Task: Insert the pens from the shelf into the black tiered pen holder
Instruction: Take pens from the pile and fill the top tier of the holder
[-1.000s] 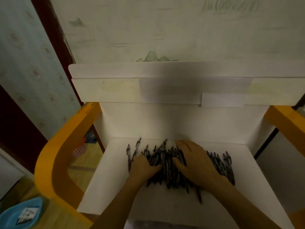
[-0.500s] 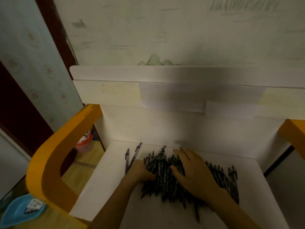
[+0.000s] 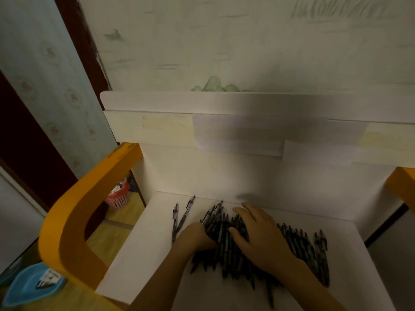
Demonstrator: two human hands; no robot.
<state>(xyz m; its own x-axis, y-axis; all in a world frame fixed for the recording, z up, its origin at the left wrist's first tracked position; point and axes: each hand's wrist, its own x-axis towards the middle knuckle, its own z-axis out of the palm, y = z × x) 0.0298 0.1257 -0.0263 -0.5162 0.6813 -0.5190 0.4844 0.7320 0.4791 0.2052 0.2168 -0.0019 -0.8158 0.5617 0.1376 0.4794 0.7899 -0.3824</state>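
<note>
Head view looks down on the white flat shelf board (image 3: pixel 143 254) framed by orange curved wooden rails (image 3: pixel 74 223), where the heap of black plastic pens (image 3: pixel 298 245) lies; the black tiered holder is out of sight. Best to gather a small aligned bundle, not the whole heap. The right hand (image 3: pixel 262 239) lies flat, fingers spread over the pens; the left hand (image 3: pixel 195 235) curls into the heap's left edge, apparently gripping pens
</note>
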